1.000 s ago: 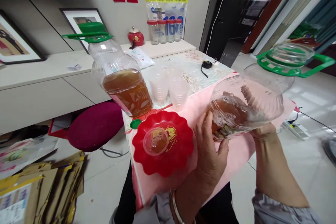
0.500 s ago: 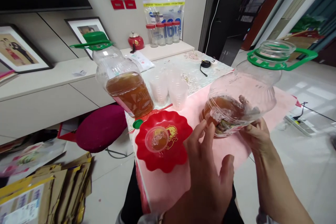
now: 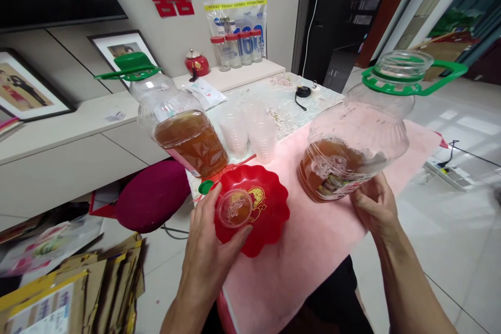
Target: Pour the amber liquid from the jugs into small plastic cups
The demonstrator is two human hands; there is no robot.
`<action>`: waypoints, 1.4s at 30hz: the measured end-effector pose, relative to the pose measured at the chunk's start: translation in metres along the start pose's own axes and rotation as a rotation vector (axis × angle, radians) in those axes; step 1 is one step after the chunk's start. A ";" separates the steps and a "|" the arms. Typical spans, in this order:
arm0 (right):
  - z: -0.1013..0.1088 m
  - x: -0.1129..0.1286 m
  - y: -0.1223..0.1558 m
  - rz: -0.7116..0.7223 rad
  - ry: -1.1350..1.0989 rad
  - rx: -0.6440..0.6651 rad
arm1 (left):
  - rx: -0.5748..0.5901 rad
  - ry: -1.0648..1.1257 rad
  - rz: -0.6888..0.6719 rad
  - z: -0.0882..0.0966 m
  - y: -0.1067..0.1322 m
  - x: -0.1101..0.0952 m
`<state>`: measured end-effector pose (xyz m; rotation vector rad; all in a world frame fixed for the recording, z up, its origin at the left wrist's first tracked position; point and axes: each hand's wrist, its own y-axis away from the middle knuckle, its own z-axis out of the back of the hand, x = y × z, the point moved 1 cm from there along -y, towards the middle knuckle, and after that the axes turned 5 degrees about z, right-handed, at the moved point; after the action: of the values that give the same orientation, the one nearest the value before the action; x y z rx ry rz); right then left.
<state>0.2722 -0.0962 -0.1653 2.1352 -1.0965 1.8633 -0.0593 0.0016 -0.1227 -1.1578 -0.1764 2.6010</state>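
Observation:
My left hand (image 3: 213, 237) is at the red scalloped plate (image 3: 272, 219), its thumb and fingers spread around a clear plastic cup (image 3: 235, 209) of foamy brown liquid. Whether they press on the cup is hard to tell. My right hand (image 3: 376, 201) holds the lower right side of a large clear plastic bottle (image 3: 352, 130), its fingertips hidden behind it. This bottle is uncapped, with a green handle ring and some brown liquid low inside. A second bottle (image 3: 188, 133), green-capped and fuller of brown liquid, stands left behind the plate.
Clear plastic cups (image 3: 262, 138) stand behind the plate. A green cap (image 3: 205, 187) lies near the second bottle. Farther back are a black tape measure (image 3: 302, 92) and red-lidded jars (image 3: 238, 51). A maroon stool (image 3: 151, 195) and folded cardboard (image 3: 105, 282) sit on the left.
My left hand has left the front of the uncapped bottle and moved left to the cup on the red plate. My right hand remains at the bottle, whose liquid has settled slightly.

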 end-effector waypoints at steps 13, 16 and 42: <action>0.006 -0.011 0.008 0.006 0.050 -0.031 | -0.052 0.273 0.179 0.004 -0.019 0.018; 0.008 -0.013 0.009 0.003 0.065 -0.039 | -0.047 0.366 0.198 0.007 -0.023 0.019; 0.011 -0.015 0.008 -0.036 -0.011 -0.076 | 0.341 0.469 0.218 0.005 -0.026 0.019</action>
<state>0.2767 -0.1008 -0.1848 2.1115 -1.1048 1.7672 -0.0693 0.0326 -0.1269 -1.6723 0.4943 2.3131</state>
